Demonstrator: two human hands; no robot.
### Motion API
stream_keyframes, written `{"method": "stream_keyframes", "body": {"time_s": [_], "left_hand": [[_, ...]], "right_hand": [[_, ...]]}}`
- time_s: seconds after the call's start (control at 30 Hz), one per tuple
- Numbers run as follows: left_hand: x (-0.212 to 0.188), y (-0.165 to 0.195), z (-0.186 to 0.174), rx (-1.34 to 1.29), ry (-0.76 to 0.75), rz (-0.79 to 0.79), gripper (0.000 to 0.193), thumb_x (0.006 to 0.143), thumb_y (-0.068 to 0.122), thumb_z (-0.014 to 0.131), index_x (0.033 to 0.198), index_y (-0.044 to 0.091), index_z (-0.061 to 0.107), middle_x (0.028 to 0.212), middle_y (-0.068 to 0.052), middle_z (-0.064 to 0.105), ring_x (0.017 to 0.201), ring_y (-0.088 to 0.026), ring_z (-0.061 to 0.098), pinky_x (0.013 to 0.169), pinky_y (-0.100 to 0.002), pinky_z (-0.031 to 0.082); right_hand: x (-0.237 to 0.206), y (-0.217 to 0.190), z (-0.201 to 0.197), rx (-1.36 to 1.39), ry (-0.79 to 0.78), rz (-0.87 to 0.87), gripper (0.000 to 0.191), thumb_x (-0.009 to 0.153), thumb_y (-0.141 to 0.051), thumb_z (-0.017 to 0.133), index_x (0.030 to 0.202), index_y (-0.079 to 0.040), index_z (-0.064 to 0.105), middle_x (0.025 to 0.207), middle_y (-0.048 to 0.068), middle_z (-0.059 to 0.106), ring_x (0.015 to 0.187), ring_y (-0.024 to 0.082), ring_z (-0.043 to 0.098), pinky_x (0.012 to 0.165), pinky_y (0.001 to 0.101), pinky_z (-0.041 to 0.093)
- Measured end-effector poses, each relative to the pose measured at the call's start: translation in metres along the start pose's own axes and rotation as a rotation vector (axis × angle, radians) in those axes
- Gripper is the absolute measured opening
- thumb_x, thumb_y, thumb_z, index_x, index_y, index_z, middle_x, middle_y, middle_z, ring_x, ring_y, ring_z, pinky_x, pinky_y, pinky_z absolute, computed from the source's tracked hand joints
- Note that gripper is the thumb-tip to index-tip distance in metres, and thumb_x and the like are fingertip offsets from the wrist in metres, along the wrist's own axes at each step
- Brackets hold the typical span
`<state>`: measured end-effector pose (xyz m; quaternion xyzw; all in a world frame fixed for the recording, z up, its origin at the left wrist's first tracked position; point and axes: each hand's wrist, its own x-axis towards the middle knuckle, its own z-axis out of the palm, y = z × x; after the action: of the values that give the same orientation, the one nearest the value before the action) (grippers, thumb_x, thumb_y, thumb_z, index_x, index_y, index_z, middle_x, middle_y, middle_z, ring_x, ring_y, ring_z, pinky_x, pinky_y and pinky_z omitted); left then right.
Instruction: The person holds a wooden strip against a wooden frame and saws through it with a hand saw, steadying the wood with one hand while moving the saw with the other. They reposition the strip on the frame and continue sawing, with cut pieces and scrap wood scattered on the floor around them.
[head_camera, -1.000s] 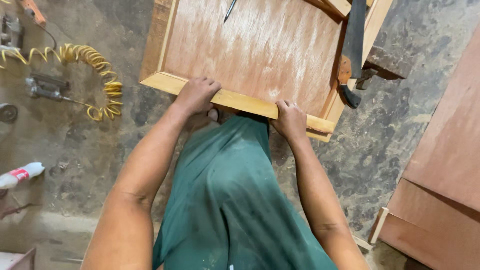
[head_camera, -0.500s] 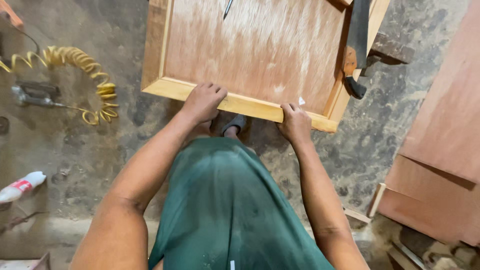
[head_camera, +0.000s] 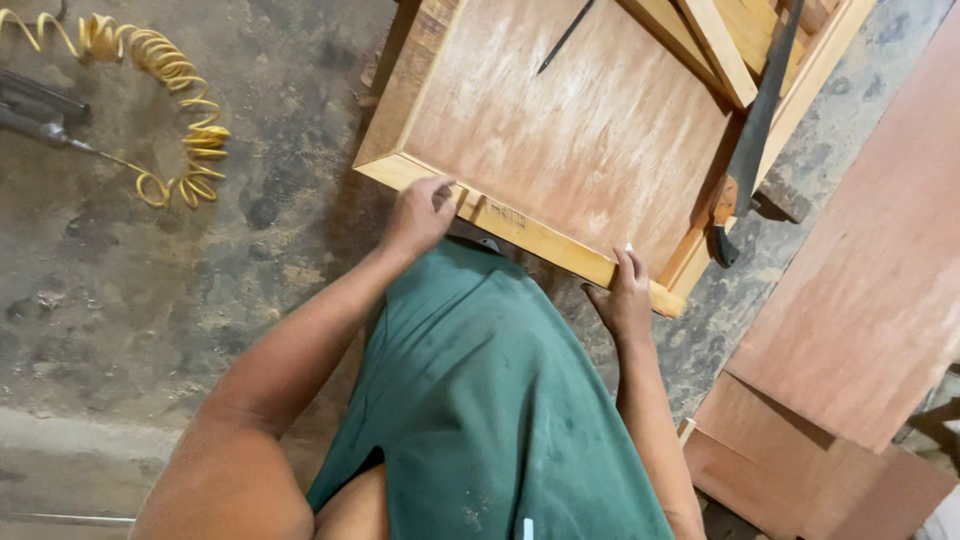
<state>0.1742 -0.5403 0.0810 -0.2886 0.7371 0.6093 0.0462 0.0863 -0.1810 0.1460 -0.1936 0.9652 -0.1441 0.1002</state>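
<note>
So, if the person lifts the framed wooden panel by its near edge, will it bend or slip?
The framed wooden panel probably stays stiff: rails border it. Loose slats and a saw lying on it may slide. Both hands, left hand and right hand, suggest bulk.

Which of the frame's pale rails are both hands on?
The near rail, closest to the body: the left hand and right hand both grip it; the side rails go untouched.

The wooden frame (head_camera: 520, 225) has pale yellow rails around a reddish-brown panel streaked with whitish dust, and at three o'clock from it lie plywood sheets (head_camera: 860, 290) of a deeper pinkish brown. The garment (head_camera: 490, 400) at six o'clock is dark green, flecked with pale specks. At ten o'clock a bright yellow coiled hose (head_camera: 170, 90) curls over the mottled grey floor (head_camera: 120, 260).
</note>
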Motion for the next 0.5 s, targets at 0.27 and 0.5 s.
{"method": "stream_keyframes", "body": {"time_s": [0.27,0.5], "left_hand": [[-0.015,-0.025,0.016,0.009,0.025,0.249,0.044,0.083,0.011,0.074,0.125,0.0,0.069,0.117,-0.02,0.069,0.109,-0.036,0.066,0.097,-0.041,0.052],[-0.013,-0.028,0.01,0.004,-0.021,0.291,0.042,0.085,0.008,0.071,0.126,0.001,0.069,0.122,-0.02,0.068,0.115,-0.038,0.065,0.102,-0.042,0.05]], "right_hand": [[-0.005,0.002,0.009,0.03,-0.04,0.032,0.063,0.074,-0.01,0.089,0.13,-0.008,0.061,0.125,0.019,0.063,0.112,0.04,0.064,0.092,0.0452,0.054],[-0.003,-0.009,0.01,0.005,-0.04,0.026,0.064,0.071,-0.01,0.09,0.129,-0.008,0.063,0.126,0.019,0.064,0.112,0.04,0.064,0.092,0.0447,0.054]]}}
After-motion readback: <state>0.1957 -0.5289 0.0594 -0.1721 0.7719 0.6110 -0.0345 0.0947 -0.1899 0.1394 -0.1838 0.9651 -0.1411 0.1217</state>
